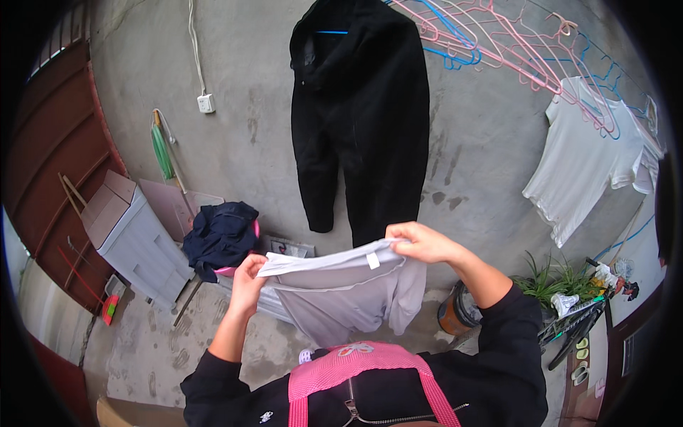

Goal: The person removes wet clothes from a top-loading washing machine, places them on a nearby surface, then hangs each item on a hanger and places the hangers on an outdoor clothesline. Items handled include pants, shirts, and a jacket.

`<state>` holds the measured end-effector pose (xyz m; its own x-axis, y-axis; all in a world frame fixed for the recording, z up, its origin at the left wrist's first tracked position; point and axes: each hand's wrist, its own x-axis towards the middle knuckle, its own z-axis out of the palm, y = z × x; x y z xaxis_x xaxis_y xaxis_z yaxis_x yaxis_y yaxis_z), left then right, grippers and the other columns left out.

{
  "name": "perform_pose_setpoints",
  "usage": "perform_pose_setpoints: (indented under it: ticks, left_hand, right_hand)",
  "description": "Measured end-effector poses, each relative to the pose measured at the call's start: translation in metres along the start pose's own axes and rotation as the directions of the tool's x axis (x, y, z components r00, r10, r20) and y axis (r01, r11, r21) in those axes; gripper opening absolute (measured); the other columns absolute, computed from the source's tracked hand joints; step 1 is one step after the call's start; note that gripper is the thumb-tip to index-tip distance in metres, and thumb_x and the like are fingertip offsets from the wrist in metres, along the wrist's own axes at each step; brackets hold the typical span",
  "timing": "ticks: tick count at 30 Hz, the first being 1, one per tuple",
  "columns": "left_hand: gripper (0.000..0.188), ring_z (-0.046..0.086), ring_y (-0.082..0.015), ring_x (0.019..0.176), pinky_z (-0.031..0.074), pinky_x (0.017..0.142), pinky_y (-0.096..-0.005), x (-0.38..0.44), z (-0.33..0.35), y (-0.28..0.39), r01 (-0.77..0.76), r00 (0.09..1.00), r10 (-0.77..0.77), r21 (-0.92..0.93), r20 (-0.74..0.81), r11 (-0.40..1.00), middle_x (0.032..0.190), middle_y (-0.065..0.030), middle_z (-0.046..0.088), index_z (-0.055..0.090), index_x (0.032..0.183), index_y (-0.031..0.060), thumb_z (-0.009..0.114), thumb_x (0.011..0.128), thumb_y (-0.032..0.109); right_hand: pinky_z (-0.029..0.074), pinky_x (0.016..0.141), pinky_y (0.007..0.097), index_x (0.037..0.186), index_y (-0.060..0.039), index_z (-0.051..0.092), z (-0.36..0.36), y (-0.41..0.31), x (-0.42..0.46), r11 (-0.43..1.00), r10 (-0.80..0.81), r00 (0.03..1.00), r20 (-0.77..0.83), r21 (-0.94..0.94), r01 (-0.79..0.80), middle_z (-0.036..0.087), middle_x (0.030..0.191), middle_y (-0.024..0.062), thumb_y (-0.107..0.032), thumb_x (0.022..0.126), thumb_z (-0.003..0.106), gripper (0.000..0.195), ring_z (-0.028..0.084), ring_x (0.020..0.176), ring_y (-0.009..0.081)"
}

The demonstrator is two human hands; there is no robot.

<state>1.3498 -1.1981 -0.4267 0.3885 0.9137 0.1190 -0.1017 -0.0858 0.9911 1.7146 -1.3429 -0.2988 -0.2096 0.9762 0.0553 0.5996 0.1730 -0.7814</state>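
A light grey garment [341, 293] hangs stretched between my two hands, a small white tag showing inside its upper edge. My left hand [249, 280] pinches the edge at its left end, and my right hand [421, 241] grips the same edge at its right end. Behind it, black trousers [363, 117] hang against the wall with a bit of blue hanger at the waist. Dark navy clothes [221, 235] are heaped in a pink basin [256, 229] left of the grey garment. Pink and blue hangers [501, 48] hang at the upper right, near a white T-shirt [592, 155].
A white cabinet-like appliance [147, 248] with cardboard on top stands left, near a red dustpan [110, 309]. An orange and black bucket [456, 312] sits on the floor at right. Beyond it are green plants [555, 280], a bicycle [573, 325] and slippers [580, 373].
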Motion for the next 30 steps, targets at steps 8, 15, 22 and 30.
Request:
perform_pose_setpoints:
  ticks: [8,15,22,30]
  left_hand:
    - [0.032,0.065,-0.0129,0.089,0.052,0.077,-0.0277,-0.015,-0.003,0.060,0.446,0.704,-0.441,0.137,0.556,0.885,0.106,-0.0091,0.068,0.065,0.112,-0.0044,0.059,0.096,0.022]
    - [0.051,0.061,-0.0212,0.112,0.049,0.096,-0.0344,-0.005,0.029,0.079,0.311,0.667,0.070,-0.363,0.741,0.878,0.129,-0.0156,0.058,0.042,0.142,-0.0062,0.052,0.094,0.008]
    - [0.069,0.049,-0.0172,0.128,0.041,0.106,-0.0324,-0.030,0.061,0.048,0.452,0.630,-0.069,-0.293,0.773,0.843,0.142,-0.0101,0.049,0.034,0.147,0.0020,0.070,0.089,0.009]
    - [0.086,0.050,-0.0169,0.127,0.041,0.106,-0.0334,-0.040,0.033,0.030,0.318,0.773,-0.001,-0.387,0.634,0.866,0.141,-0.0083,0.049,0.032,0.149,0.0025,0.080,0.078,0.004]
  right_hand:
    - [0.051,0.071,0.0402,0.096,-0.0067,0.067,-0.043,0.008,0.004,0.863,0.152,0.986,0.070,-0.495,-0.098,0.070,0.083,0.0128,-0.031,0.085,0.061,0.027,0.068,0.082,0.0281]
    - [0.052,0.085,0.0404,0.111,-0.0053,0.066,-0.212,-0.089,0.093,0.561,-0.751,0.451,-0.482,-0.826,0.050,0.067,0.105,0.0145,-0.016,0.093,0.056,0.023,0.065,0.098,0.0318]
    - [0.050,0.089,0.0445,0.118,-0.0080,0.065,-0.306,-0.115,0.188,0.476,-0.613,0.430,-0.663,-0.744,-0.469,0.069,0.108,0.0183,-0.014,0.093,0.052,0.029,0.063,0.104,0.0362]
    - [0.049,0.090,0.0473,0.109,-0.0126,0.063,-0.341,-0.137,0.205,0.586,-0.472,0.417,-0.776,-0.630,-0.509,0.068,0.109,0.0199,-0.021,0.094,0.045,0.025,0.064,0.107,0.0372]
